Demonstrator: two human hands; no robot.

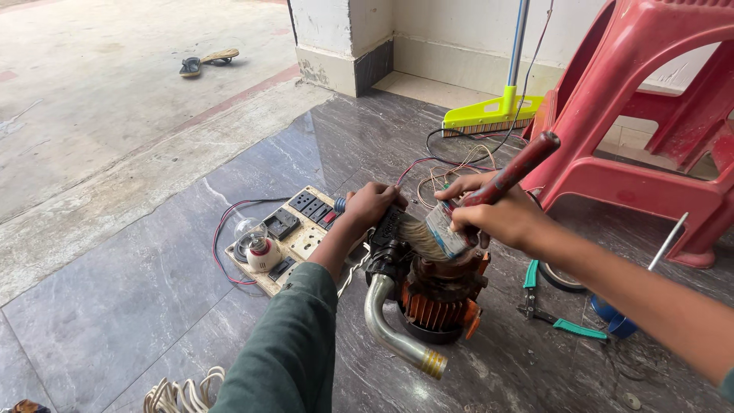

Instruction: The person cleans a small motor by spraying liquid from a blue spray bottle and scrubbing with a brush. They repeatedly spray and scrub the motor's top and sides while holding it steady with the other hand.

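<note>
Motor (436, 294) on floor (115, 306), pipe (394, 333) at its front. Switchboard (294, 233) just left, bulb (256, 245) on it. Pliers (547, 306) right of motor. Stool (650, 115) behind right; broom (493, 111) behind. Sandal (206, 61) far back left. Cord coil (180, 394) front left.

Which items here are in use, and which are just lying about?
In use: left hand, right hand, paintbrush, orange motor.
Lying about: green-handled pliers, switch board, bulb, red chair, broom, sandal.
</note>
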